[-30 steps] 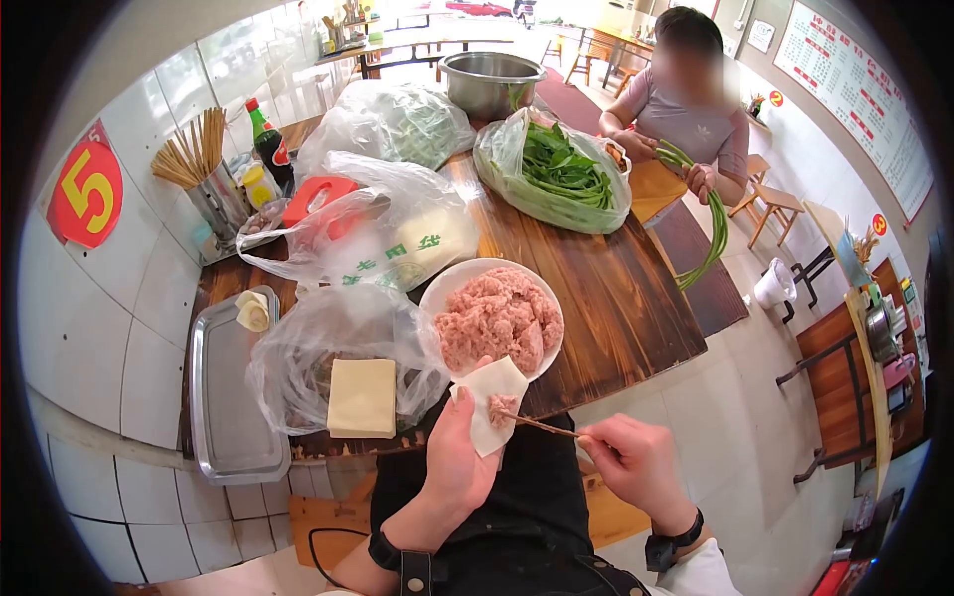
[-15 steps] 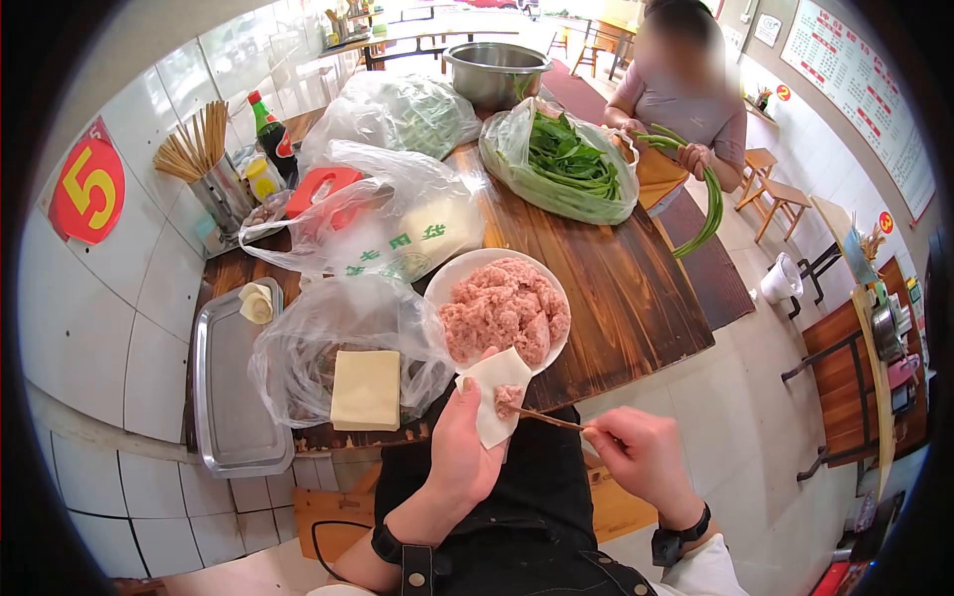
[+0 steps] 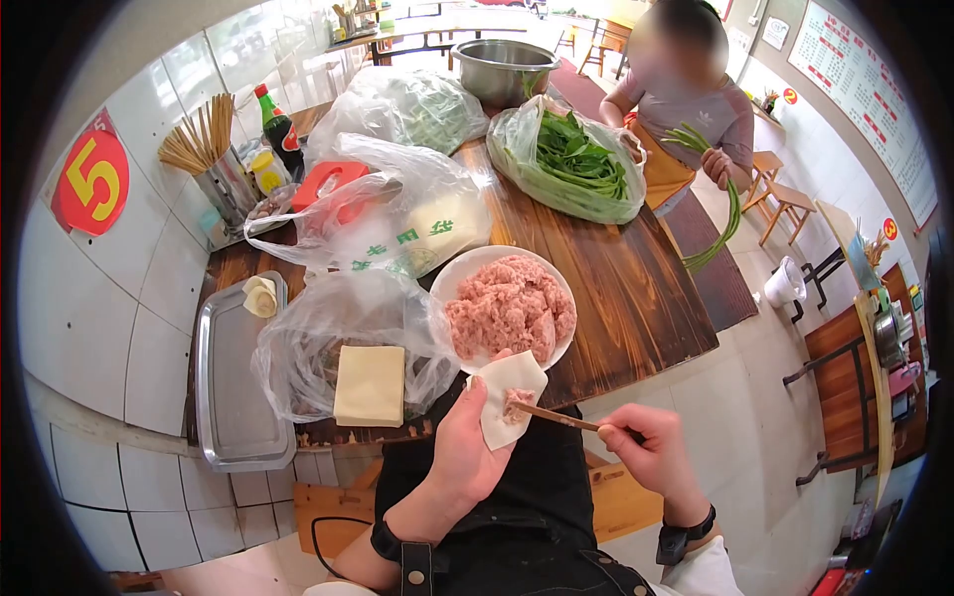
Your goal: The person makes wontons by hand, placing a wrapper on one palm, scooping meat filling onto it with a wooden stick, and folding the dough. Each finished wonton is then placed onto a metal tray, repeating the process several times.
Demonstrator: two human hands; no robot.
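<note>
Stick [image 3: 559, 416] newly broad-side up in pinched right hand [image 3: 646, 449]

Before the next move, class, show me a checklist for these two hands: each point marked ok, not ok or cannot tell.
1. Thin sheet held in the left hand: ok.
2. Stick held in the right hand, tip at the dab of meat: ok.
3. Dab within the sheet's edges: ok.
4. Stacked sheets near the left hand: ok.
5. Minced meat nearby in its bowl: ok.
6. Folded piece on the tray sealed: cannot tell.
</note>
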